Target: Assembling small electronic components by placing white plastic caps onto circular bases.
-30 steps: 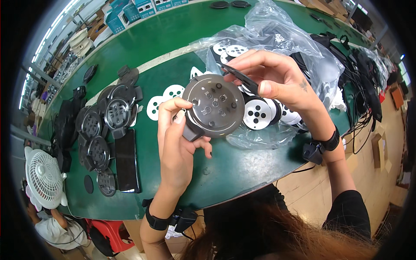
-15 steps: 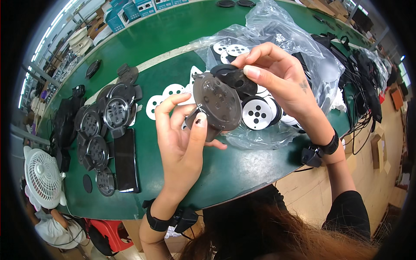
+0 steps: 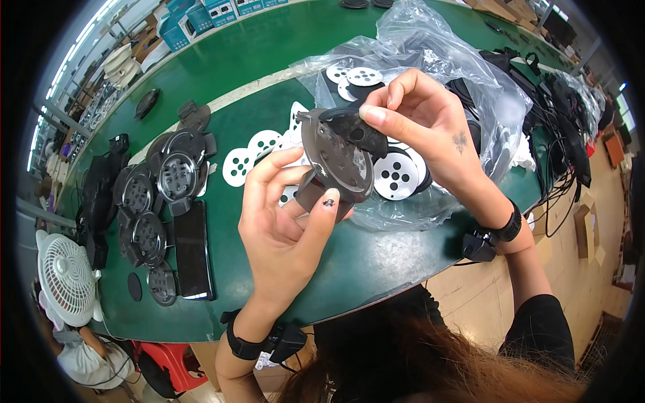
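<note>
Tilted above the table, a round dark translucent plastic cover (image 3: 346, 173) is gripped at its lower edge by my left hand (image 3: 285, 228), thumb in front and fingers behind. My right hand (image 3: 426, 124) pinches a thin black pad with holes (image 3: 356, 131) between thumb and forefinger. That pad lies bent over the upper right part of the cover, touching it. Behind my hands are white discs with black holes (image 3: 395, 176), some on the table and some on a clear plastic bag (image 3: 430, 50).
Several similar dark covers (image 3: 180, 176) cluster on the left of the green table (image 3: 363, 269), beside a black phone-like slab (image 3: 193, 252) and a small black disc (image 3: 135, 287). A white fan (image 3: 67, 277) stands at the left edge. Black cables (image 3: 561, 141) hang at the right.
The black pad has come left and down over the cover, my right hand moving with it. My left thumb has shifted right along the cover's lower edge.
</note>
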Motion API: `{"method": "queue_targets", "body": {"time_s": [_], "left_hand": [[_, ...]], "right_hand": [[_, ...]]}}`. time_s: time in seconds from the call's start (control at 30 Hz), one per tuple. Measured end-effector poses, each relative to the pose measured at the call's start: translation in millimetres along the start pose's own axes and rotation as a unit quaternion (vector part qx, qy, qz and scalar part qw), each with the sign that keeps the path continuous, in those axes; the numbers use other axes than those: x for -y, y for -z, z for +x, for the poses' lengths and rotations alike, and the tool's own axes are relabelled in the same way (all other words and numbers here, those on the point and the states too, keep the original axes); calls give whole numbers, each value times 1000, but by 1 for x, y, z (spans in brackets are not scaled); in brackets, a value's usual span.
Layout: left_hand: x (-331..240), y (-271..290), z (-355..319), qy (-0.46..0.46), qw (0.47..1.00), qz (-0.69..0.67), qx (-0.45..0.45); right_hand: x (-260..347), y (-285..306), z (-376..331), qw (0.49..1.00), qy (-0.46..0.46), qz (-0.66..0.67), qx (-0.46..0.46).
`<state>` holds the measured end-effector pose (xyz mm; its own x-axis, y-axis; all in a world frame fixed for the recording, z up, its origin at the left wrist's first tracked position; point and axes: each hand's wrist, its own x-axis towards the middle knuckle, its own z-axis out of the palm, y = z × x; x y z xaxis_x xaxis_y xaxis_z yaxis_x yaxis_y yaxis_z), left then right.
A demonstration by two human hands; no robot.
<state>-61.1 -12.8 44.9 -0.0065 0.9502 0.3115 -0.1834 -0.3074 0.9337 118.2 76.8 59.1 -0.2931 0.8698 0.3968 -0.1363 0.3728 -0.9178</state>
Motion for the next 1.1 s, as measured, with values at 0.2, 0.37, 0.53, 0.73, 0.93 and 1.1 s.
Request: {"method": "queue_targets", "body": {"time_s": [0.2, 0.37, 0.53, 0.73, 0.93, 1.1], "left_hand": [[1, 1, 0, -23, 1000, -8, 2], [-1, -1, 0, -7, 999, -49, -20], [-2, -2, 1, -6, 999, -38, -18], [-3, -2, 1, 1, 1000, -24, -11], [-2, -2, 0, 21, 999, -30, -8], [-1, -2, -1, 26, 999, -30, -3]], "right_hand": [[3, -1, -2, 999, 17, -33, -1], [4, -1, -3, 998, 31, -50, 14], [0, -2, -1, 995, 71, -61, 21], [0, -2, -3, 993, 82, -76, 25], [-2, -3, -4, 989, 105, -102, 37], [-2, -3, -5, 984, 116, -129, 42]]}}
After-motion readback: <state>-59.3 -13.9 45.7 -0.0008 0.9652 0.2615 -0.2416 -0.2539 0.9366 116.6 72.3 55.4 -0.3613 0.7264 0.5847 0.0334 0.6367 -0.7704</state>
